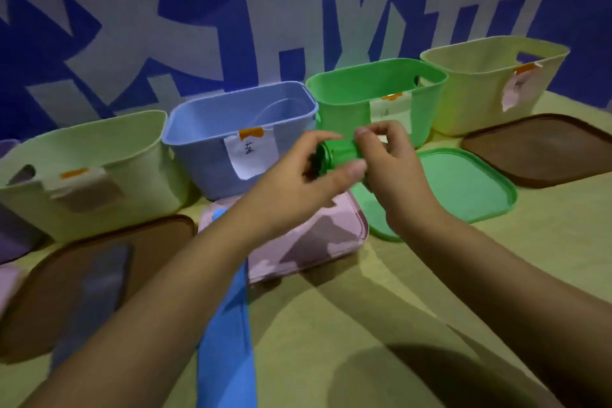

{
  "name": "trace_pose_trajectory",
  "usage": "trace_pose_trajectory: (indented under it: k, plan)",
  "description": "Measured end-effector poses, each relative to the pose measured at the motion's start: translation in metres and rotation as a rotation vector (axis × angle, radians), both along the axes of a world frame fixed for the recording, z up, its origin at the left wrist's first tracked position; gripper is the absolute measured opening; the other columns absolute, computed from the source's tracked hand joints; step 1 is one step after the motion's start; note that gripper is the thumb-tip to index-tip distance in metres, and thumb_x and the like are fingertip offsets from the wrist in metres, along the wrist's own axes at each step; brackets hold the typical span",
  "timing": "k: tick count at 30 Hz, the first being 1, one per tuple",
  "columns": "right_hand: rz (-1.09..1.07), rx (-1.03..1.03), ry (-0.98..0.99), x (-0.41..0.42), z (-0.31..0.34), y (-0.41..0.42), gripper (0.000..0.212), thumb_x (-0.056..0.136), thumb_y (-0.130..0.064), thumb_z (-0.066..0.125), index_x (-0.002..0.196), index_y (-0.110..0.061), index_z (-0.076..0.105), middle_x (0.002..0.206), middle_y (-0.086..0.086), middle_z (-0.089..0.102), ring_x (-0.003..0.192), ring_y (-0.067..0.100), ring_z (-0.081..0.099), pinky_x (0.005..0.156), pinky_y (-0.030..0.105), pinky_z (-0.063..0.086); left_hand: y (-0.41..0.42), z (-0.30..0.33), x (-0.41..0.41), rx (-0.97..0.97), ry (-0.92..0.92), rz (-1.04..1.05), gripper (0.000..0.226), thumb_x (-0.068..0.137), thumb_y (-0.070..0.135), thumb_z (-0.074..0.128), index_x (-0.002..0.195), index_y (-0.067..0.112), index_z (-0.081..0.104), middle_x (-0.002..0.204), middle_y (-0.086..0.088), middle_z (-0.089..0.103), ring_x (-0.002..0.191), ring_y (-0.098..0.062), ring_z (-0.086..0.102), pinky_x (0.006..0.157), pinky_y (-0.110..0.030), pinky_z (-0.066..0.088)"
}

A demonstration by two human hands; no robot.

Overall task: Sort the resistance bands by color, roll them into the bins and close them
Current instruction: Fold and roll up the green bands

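Note:
A rolled green resistance band (pixel 337 156) is held in the air between both hands, just in front of the green bin (pixel 344 103). My left hand (pixel 298 182) grips its left end with fingers and thumb. My right hand (pixel 394 169) pinches its right end. A flat blue band (pixel 228 334) lies on the table under my left forearm and runs toward the near edge. The blue bin (pixel 205 156) stands open left of the green bin, with a paper label on its front. A grey-purple band (pixel 96 291) lies on a brown lid.
Two pale yellow bins (pixel 99 156) (pixel 480 89) stand at the left and right of the row. Lids lie in front: brown (pixel 39 301), pink (pixel 318 242), green (pixel 463 182), brown (pixel 546 149). A purple bin's edge (pixel 10 235) shows at far left. A blue-and-white wall stands behind.

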State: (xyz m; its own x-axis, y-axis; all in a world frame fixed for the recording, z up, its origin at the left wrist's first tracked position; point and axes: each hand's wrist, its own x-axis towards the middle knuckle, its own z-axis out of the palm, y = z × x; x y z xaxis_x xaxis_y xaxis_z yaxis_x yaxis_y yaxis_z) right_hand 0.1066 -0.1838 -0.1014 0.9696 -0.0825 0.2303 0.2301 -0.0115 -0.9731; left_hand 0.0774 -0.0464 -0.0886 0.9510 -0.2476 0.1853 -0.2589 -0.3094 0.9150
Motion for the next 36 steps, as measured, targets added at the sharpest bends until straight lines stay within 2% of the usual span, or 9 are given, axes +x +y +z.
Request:
trace_pose_trajectory:
  k: [3,6,10,15,18,22,28,32,36]
  plan:
    - [-0.015,0.039,0.143,0.019,0.023,-0.003,0.008,0.093,-0.026,0.052,0.088,-0.022,0.05,0.069,-0.003,0.055,0.051,-0.001,0.052,0.049,0.019,0.04,0.002,0.028,0.022,0.135,0.025,-0.044,0.053,0.064,0.052,0.07,0.111,0.047,0.047,0.104,0.007,0.062,0.094,-0.017,0.067,0.081,-0.044,0.057]
    - [-0.032,0.073,0.234,0.03,0.055,-0.009,0.011,0.093,-0.025,0.051,0.083,-0.022,0.053,0.064,-0.007,0.052,0.051,0.004,0.048,0.052,0.023,0.035,-0.004,0.067,0.038,0.124,0.074,-0.041,0.043,0.068,0.051,0.067,0.107,0.049,0.05,0.103,0.004,0.063,0.092,-0.02,0.067,0.081,-0.048,0.055]
    - [-0.029,0.107,0.292,0.039,0.096,-0.02,0.021,0.096,-0.028,0.048,0.076,-0.023,0.053,0.057,-0.01,0.049,0.049,0.006,0.045,0.051,0.025,0.034,-0.016,0.118,0.055,0.258,0.048,-0.018,0.036,0.079,0.037,0.073,0.111,0.04,0.056,0.102,0.009,0.064,0.093,-0.008,0.064,0.086,-0.038,0.053]
    - [0.01,-0.003,0.329,0.056,0.121,-0.043,0.032,0.096,-0.045,0.041,0.086,-0.017,0.052,0.066,-0.001,0.052,0.052,0.01,0.05,0.05,0.025,0.039,-0.034,0.146,0.082,0.349,0.045,-0.011,0.037,0.079,0.034,0.074,0.113,0.035,0.058,0.109,0.009,0.056,0.097,-0.002,0.057,0.088,-0.025,0.05]
    - [-0.024,-0.078,0.343,0.071,0.125,-0.062,0.042,0.094,-0.051,0.033,0.095,-0.015,0.054,0.077,0.001,0.058,0.064,0.013,0.055,0.06,0.03,0.043,-0.043,0.145,0.103,0.355,0.124,0.024,0.042,0.079,0.034,0.074,0.117,0.025,0.061,0.111,0.007,0.058,0.098,-0.007,0.058,0.087,-0.024,0.049]
    - [-0.086,-0.032,0.379,0.097,0.116,-0.093,0.028,0.099,-0.039,0.037,0.097,-0.016,0.053,0.081,0.003,0.064,0.054,0.0,0.058,0.059,0.027,0.042,-0.046,0.134,0.147,0.422,0.221,0.112,0.055,0.079,0.035,0.074,0.126,0.013,0.057,0.118,0.0,0.059,0.101,-0.014,0.058,0.084,-0.024,0.046]
    - [-0.179,-0.116,0.314,0.15,0.097,-0.116,0.015,0.098,-0.024,0.046,0.092,-0.013,0.054,0.084,0.002,0.066,0.07,0.003,0.06,0.055,0.008,0.042,-0.064,0.096,0.237,0.683,0.287,0.095,0.041,0.08,0.036,0.073,0.107,0.007,0.064,0.101,-0.009,0.063,0.086,-0.022,0.058,0.074,-0.032,0.047]
    - [-0.189,-0.175,0.325,0.166,0.08,-0.115,0.01,0.095,-0.026,0.051,0.085,-0.025,0.053,0.082,0.005,0.067,0.078,0.02,0.064,0.068,0.033,0.049,-0.074,0.06,0.274,0.894,0.303,-0.019,0.03,0.08,0.038,0.073,0.089,0.012,0.06,0.078,-0.002,0.055,0.072,-0.019,0.053,0.056,-0.028,0.038]
    - [-0.188,-0.163,0.368,0.169,0.067,-0.115,0.013,0.094,-0.023,0.053,0.082,-0.027,0.053,0.082,0.004,0.067,0.079,0.021,0.064,0.072,0.035,0.049,-0.08,0.03,0.298,1.089,0.304,-0.169,0.043,0.08,0.04,0.072,0.106,0.008,0.059,0.096,-0.004,0.047,0.084,-0.019,0.048,0.071,-0.029,0.04]
